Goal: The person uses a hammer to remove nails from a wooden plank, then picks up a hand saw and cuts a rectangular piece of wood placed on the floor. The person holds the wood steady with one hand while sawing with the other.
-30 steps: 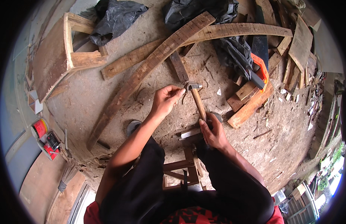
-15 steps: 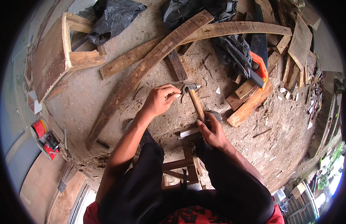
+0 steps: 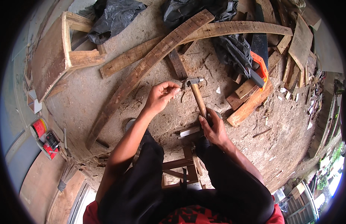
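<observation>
Right hand [image 3: 214, 128] around hammer [image 3: 198, 97], grip of left hand [image 3: 161, 98] indistinct

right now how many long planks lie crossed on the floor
2: the top plank slants past the left hand, on its left, up to top middle; the bottom plank runs beneath it toward upper right. More could be hidden.

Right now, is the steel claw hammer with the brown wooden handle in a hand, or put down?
In hand: the bare right hand grips the brown wooden handle, with the steel head at its far end.
</observation>
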Tool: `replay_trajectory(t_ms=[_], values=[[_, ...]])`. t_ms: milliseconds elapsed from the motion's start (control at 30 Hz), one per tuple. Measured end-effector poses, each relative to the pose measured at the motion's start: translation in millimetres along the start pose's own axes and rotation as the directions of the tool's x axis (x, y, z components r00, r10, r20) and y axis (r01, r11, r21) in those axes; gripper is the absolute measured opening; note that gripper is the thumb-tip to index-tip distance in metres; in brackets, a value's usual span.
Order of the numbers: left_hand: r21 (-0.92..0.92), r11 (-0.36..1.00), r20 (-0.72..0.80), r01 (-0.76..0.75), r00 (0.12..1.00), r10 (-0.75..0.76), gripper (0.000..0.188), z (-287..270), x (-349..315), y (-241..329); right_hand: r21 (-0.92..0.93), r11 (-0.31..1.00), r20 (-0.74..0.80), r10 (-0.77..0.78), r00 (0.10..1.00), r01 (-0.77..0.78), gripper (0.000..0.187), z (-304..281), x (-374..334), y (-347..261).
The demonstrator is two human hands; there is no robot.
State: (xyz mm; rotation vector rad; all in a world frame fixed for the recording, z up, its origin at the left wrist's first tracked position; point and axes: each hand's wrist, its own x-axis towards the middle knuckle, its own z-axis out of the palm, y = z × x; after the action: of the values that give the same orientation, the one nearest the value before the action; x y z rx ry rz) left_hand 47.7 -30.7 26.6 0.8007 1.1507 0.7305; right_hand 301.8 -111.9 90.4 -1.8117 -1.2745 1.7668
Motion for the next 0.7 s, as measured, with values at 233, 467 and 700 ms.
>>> replay_trajectory(t_ms=[233, 467, 700], values=[[0.134, 0.984, 0.203, -0.118, 0.975, 0.089, 0.015, -22.1, 4.0, -0.9, -0.116, 0.993, 0.097, -0.002, 0.995, 0.013, 0.055, -6.0, -3.6, 5.0], [0.272, 0.944, 0.491, -0.186, 0.871, 0.030, 0.020, -38.8, 5.3, 17.6, 0.187, 0.925, 0.492, 0.204, 0.846, -0.331, 0.052, -21.8, -10.8, -16.0], [0.170, 0.985, 0.392, 0.021, 0.916, -0.087, 0.020, -35.5, -9.8, 12.2, 0.121, 0.961, 0.326, 0.199, 0.924, -0.250, 0.050, -13.7, -16.2, -21.0]])
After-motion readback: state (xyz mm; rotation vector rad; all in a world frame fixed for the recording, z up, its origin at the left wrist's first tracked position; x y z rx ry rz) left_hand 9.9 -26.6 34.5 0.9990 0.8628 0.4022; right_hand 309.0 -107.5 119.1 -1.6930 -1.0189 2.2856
